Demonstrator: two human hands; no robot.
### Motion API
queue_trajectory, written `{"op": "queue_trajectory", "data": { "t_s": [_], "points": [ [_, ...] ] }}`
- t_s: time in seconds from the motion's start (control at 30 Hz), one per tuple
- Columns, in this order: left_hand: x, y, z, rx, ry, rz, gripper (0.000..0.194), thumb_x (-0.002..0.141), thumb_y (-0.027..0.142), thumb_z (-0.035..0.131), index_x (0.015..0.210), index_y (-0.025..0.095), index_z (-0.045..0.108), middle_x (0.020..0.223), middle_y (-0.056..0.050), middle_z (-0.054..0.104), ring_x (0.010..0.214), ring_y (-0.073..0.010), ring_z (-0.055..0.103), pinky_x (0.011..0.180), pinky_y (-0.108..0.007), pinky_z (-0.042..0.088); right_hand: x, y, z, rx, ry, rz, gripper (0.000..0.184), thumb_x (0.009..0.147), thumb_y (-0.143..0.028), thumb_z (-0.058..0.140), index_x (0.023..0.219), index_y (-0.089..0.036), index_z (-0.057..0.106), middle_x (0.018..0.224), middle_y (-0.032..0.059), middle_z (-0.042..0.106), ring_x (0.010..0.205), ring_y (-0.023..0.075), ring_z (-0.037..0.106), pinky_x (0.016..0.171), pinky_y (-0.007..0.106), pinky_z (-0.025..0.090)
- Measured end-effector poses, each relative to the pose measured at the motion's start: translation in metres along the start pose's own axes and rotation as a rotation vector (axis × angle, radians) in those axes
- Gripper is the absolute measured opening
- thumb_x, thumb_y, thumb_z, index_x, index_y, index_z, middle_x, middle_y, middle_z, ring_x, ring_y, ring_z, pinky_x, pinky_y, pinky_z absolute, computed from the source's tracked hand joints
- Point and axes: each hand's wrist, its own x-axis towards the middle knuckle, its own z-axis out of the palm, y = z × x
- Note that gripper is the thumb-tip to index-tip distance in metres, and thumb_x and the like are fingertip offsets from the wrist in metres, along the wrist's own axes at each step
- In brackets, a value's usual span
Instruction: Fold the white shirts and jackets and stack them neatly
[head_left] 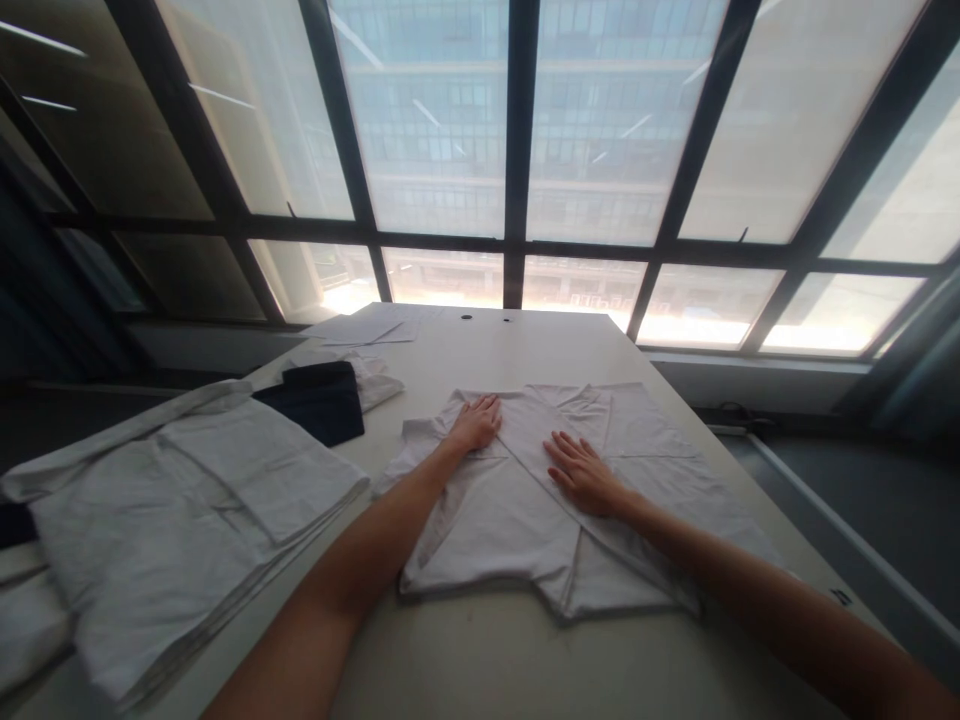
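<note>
A white garment, its kind not clear from its folds, lies spread on the white table in front of me. Near its far left part, my left hand rests flat on the cloth. My right hand presses on the middle of it, palm down, with the fingers spread. Neither hand grips anything. Creases and overlapping layers run across the fabric, and its right part reaches toward the table's right edge beneath my right forearm.
To the left lies a stack of folded white cloth, with a dark navy folded cloth beside it. White paper sheets lie at the table's far left. Beyond the table stand large windows with dark frames.
</note>
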Motion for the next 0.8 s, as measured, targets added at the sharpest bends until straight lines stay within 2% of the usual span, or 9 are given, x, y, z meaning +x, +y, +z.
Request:
{"op": "queue_trajectory", "data": {
  "t_s": [0.17, 0.27, 0.33, 0.5, 0.57, 0.67, 0.8],
  "points": [
    [0.001, -0.003, -0.001, -0.011, -0.031, -0.005, 0.056, 0.103, 0.039, 0.026, 0.156, 0.022, 0.031, 0.165, -0.008, 0.024, 0.152, -0.0269, 0.019, 0.121, -0.054, 0.018, -0.012, 0.029, -0.004, -0.05, -0.014, 0.125, 0.065, 0.104, -0.052, 0.024, 0.159, -0.017, 0.027, 0.167, 0.0119, 0.015, 0.154, 0.0224, 0.008, 0.122, 0.046, 0.011],
    [0.0, 0.002, -0.005, -0.007, -0.064, -0.004, 0.056, 0.103, 0.037, 0.025, 0.157, 0.02, 0.03, 0.166, -0.011, 0.021, 0.153, -0.0303, 0.017, 0.119, -0.059, 0.017, -0.015, 0.04, -0.004, -0.059, 0.01, 0.168, 0.063, 0.104, -0.048, 0.026, 0.158, -0.015, 0.029, 0.166, 0.0132, 0.016, 0.154, 0.0232, 0.01, 0.122, 0.046, 0.013],
    [-0.001, 0.014, -0.005, -0.007, -0.102, 0.027, 0.056, 0.103, 0.04, 0.027, 0.156, 0.02, 0.03, 0.165, -0.012, 0.022, 0.153, -0.031, 0.017, 0.119, -0.061, 0.017, -0.016, 0.042, -0.002, -0.059, 0.025, 0.163, 0.062, 0.105, -0.046, 0.027, 0.158, -0.015, 0.03, 0.166, 0.0135, 0.017, 0.154, 0.0234, 0.012, 0.121, 0.045, 0.013],
    [0.011, 0.056, 0.002, -0.063, -0.232, 0.306, 0.065, 0.103, 0.056, 0.024, 0.158, 0.023, 0.023, 0.167, -0.01, 0.015, 0.154, -0.0259, 0.009, 0.121, -0.055, 0.012, -0.015, 0.042, 0.002, -0.056, 0.05, 0.146, 0.06, 0.104, -0.044, 0.029, 0.158, -0.016, 0.031, 0.166, 0.0134, 0.018, 0.153, 0.0243, 0.015, 0.121, 0.046, 0.015],
    [0.022, 0.063, 0.003, -0.062, -0.22, 0.294, 0.067, 0.102, 0.058, 0.022, 0.159, 0.022, 0.022, 0.167, -0.01, 0.014, 0.155, -0.0259, 0.008, 0.122, -0.055, 0.01, -0.015, 0.042, 0.002, -0.055, 0.056, 0.142, 0.06, 0.104, -0.044, 0.029, 0.157, -0.016, 0.031, 0.165, 0.0135, 0.019, 0.153, 0.024, 0.015, 0.121, 0.046, 0.015],
    [0.041, 0.055, -0.001, -0.042, -0.177, 0.192, 0.066, 0.102, 0.056, 0.022, 0.159, 0.022, 0.022, 0.167, -0.009, 0.014, 0.154, -0.0247, 0.01, 0.122, -0.052, 0.01, -0.015, 0.042, 0.003, -0.052, 0.05, 0.142, 0.06, 0.104, -0.045, 0.028, 0.157, -0.016, 0.032, 0.165, 0.0138, 0.02, 0.153, 0.0235, 0.015, 0.122, 0.046, 0.014],
    [0.059, 0.029, -0.006, -0.021, -0.158, 0.09, 0.067, 0.102, 0.055, 0.021, 0.16, 0.022, 0.019, 0.167, -0.008, 0.014, 0.154, -0.0257, 0.011, 0.122, -0.052, 0.011, -0.016, 0.041, 0.0, -0.041, 0.041, 0.143, 0.061, 0.105, -0.046, 0.027, 0.158, -0.016, 0.031, 0.165, 0.0138, 0.018, 0.153, 0.023, 0.013, 0.122, 0.045, 0.013]
  ]
}}
